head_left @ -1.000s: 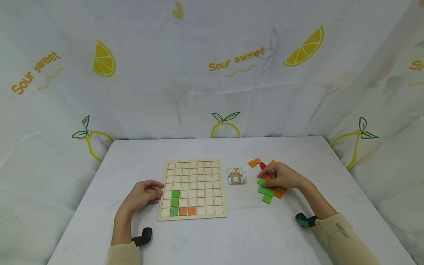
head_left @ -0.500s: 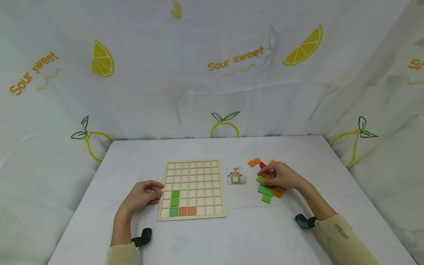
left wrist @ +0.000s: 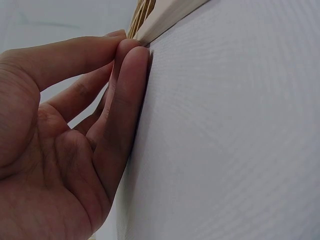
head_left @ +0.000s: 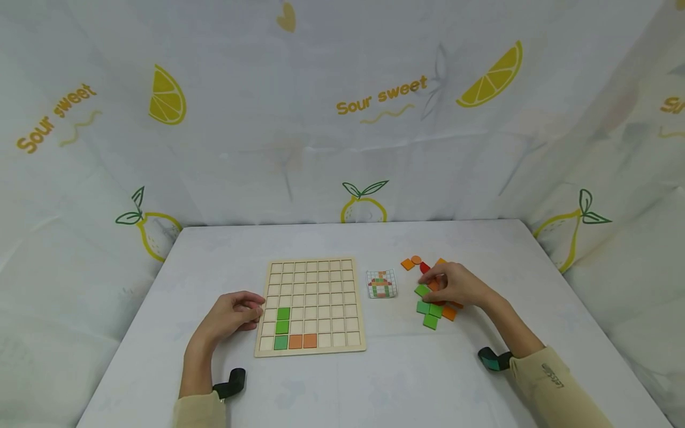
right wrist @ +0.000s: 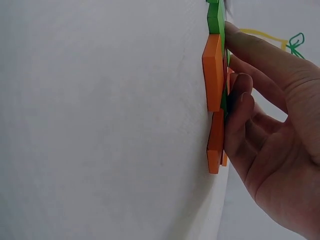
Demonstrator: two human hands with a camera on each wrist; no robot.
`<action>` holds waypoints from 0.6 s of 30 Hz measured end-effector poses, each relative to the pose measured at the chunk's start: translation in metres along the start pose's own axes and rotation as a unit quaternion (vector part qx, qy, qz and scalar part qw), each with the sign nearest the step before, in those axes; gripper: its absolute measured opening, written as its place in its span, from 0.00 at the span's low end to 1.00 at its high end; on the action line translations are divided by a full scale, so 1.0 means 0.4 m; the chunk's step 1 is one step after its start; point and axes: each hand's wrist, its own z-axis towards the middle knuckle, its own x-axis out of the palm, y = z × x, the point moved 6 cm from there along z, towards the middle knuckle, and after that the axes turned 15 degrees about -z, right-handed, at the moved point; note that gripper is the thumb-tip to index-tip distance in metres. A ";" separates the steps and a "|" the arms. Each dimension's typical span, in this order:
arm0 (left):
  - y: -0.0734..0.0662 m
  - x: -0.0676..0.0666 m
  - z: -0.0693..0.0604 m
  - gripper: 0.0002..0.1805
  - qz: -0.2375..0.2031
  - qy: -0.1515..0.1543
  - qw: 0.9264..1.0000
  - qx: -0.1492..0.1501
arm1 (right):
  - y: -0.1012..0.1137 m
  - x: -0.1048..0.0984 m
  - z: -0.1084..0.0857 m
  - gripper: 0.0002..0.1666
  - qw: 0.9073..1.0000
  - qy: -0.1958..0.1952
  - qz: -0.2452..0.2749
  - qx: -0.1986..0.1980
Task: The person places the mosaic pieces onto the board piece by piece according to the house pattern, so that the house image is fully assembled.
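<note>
At the left edge of the wooden grid board (head_left: pixel 312 303), the left hand (head_left: pixel 228 316) has its thumb and fingertips together against the rim; the left wrist view shows these fingers (left wrist: pixel 132 65) at the board's edge (left wrist: pixel 165 17). Three green tiles (head_left: pixel 282 327) stand in one column of the board, with two orange tiles (head_left: pixel 302 341) beside the lowest. The right hand (head_left: pixel 456 285) reaches over a loose pile, its thumb by a green tile (head_left: pixel 422 290). In the right wrist view, its bent fingers (right wrist: pixel 242 100) are behind orange tiles (right wrist: pixel 213 72); no lifted tile shows.
A small pattern card (head_left: pixel 382 283) lies between board and pile. Loose green tiles (head_left: pixel 430 321), orange pieces (head_left: pixel 408 264) and a red piece (head_left: pixel 424 267) spread around the right hand. Behind the white table (head_left: pixel 332 398) hangs a printed cloth (head_left: pixel 305 166).
</note>
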 end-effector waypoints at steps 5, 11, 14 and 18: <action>0.001 -0.001 0.001 0.17 -0.002 0.001 1.000 -0.002 | -0.002 0.002 -0.001 0.20 1.000 -0.002 0.004 -0.005; 0.000 0.001 0.000 0.18 -0.001 -0.003 1.000 0.003 | 0.003 0.002 0.000 0.20 1.000 -0.010 0.001 -0.021; -0.001 0.001 -0.001 0.18 0.000 -0.004 1.000 0.003 | 0.008 0.001 0.001 0.20 1.000 -0.015 0.000 -0.023; -0.002 0.001 0.000 0.18 0.001 -0.004 1.000 0.004 | 0.028 -0.003 0.005 0.19 0.999 -0.019 0.011 -0.029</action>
